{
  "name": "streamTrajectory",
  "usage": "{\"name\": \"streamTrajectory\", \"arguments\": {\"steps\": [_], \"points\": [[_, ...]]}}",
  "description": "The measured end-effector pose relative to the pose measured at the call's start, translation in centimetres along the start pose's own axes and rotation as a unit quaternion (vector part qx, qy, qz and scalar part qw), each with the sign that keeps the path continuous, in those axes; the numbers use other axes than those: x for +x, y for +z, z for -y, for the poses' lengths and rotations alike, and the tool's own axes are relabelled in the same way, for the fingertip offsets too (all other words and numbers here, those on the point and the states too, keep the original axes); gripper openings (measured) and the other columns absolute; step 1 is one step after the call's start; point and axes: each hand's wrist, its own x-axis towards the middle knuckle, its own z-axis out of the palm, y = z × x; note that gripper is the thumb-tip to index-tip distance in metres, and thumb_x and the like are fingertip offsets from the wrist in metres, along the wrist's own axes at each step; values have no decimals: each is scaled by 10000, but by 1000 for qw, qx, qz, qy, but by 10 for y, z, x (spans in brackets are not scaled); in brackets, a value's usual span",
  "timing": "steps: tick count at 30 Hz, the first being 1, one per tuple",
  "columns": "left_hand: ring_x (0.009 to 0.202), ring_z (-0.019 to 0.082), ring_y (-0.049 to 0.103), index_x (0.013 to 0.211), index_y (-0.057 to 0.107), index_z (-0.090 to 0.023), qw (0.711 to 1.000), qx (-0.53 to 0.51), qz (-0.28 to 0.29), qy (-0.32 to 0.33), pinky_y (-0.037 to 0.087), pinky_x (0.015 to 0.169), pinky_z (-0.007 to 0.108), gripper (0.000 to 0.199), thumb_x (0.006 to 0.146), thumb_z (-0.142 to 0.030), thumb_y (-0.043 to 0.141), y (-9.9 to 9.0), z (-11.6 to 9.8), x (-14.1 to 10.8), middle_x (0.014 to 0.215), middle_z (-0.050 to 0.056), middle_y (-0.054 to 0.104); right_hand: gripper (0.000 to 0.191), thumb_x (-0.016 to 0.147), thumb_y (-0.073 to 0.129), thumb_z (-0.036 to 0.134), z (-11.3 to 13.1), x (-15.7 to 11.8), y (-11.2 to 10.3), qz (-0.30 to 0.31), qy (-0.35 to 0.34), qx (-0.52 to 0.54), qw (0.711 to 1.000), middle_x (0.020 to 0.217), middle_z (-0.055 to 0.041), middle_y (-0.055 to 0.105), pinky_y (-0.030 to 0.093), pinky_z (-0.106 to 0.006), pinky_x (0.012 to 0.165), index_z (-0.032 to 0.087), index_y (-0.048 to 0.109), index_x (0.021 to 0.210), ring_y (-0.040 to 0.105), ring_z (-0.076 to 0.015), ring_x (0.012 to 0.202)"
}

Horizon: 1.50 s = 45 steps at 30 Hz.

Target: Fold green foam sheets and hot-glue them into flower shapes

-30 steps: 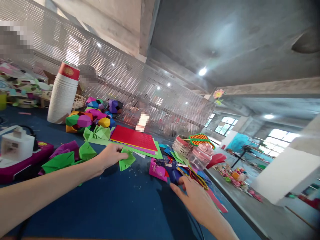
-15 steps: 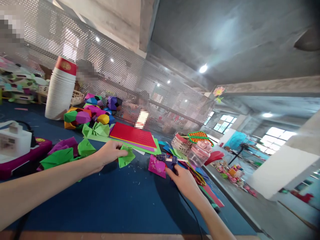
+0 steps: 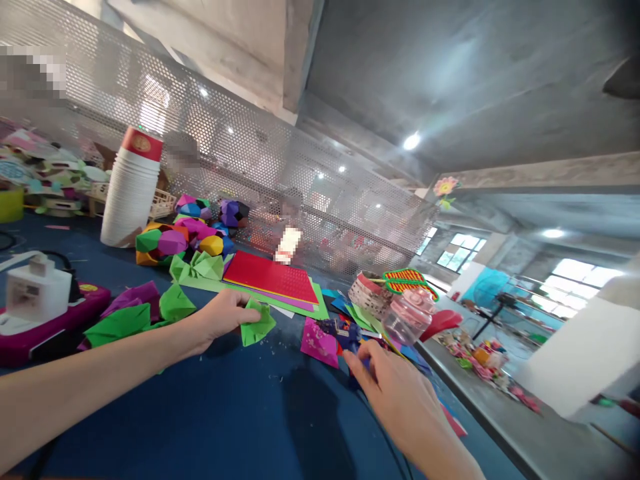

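Note:
My left hand point(image 3: 227, 320) pinches a folded green paper piece point(image 3: 257, 323) between thumb and fingers, just above the blue table. My right hand point(image 3: 395, 383) is loosely curled with thumb and fingers apart, over the handle of a dark blue glue gun point(image 3: 345, 330). The gun lies with its nozzle end over a pink patterned paper square point(image 3: 318, 343); its red trigger shows by my fingertips. Part of the handle is hidden behind my right hand. Beyond my left forearm lie folded green paper shapes point(image 3: 117, 323) and a purple one point(image 3: 137, 298).
A red sheet stack point(image 3: 273, 277) lies ahead. Colourful paper balls point(image 3: 173, 241) and stacked paper cups point(image 3: 131, 193) stand back left. A power strip with a white adapter point(image 3: 37, 297) is at left. At right are a woven basket point(image 3: 367, 293) and a clear jar point(image 3: 407, 320) by the table edge.
My right hand has lifted from the glue gun toward me, its fingers loosened. The gun stays in about the same place. My left hand still holds the green paper; the view has shifted slightly.

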Motion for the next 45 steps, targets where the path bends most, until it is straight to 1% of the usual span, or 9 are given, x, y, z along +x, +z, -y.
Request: {"name": "streamTrajectory", "arguments": {"steps": [3,7,12,15,17,23,30,34,45], "points": [[554,134,569,690,660,-126,1000,6,-1,11,398,512,232,133,606,-226,633,2,-2,-1,585,13,634,281,961,363,370,41,15,-14,39,-125,178,975,724,-2,626,368,-251,585,222,543,803,574,-146,650],[553,121,556,740,671,-128,999,-18,32,28,385,511,224,160,611,-210,623,0,-2,-1,607,2,636,198,913,457,312,81,65,16,61,-154,330,929,729,4,614,373,-236,597,194,589,825,540,-128,657],[565,105,509,785,684,-136,997,26,45,58,336,524,219,184,630,-214,622,-5,1,1,616,-14,623,207,859,525,346,87,93,64,157,-95,517,836,730,-4,596,392,-224,571,161,618,860,518,-116,643],[515,84,429,795,689,-141,995,59,46,67,271,497,214,193,633,-232,636,-6,4,3,549,-47,563,209,818,590,353,82,88,68,191,-89,569,795,718,-2,592,404,-223,588,149,632,830,514,-108,640],[499,81,408,790,690,-141,993,73,54,72,256,494,217,192,634,-242,642,-6,6,4,524,-55,540,226,791,632,368,79,85,65,206,-96,579,783,716,-5,603,416,-229,612,144,642,813,528,-108,647],[578,104,512,773,714,-155,988,79,79,105,356,585,220,185,614,-202,634,-5,8,7,624,-29,642,205,758,670,346,74,87,63,180,-126,548,807,695,-11,632,433,-243,619,143,665,788,549,-119,629],[564,106,498,749,721,-141,988,101,43,109,356,573,222,197,585,-195,624,-4,11,7,596,-38,621,109,818,603,253,82,75,60,85,-152,421,890,714,-8,662,423,-236,612,175,679,813,581,-140,666],[572,116,515,744,721,-127,993,78,25,86,373,573,228,227,559,-174,598,-2,11,7,592,-28,616,104,856,559,205,89,68,58,18,-196,345,918,748,-11,663,424,-245,637,188,661,854,593,-149,692],[493,86,432,771,713,-126,996,72,38,44,305,475,213,251,551,-204,620,-3,14,7,533,-58,544,99,892,518,177,97,60,66,-46,-220,276,935,812,-40,641,429,-263,674,184,609,853,595,-185,784]]}}
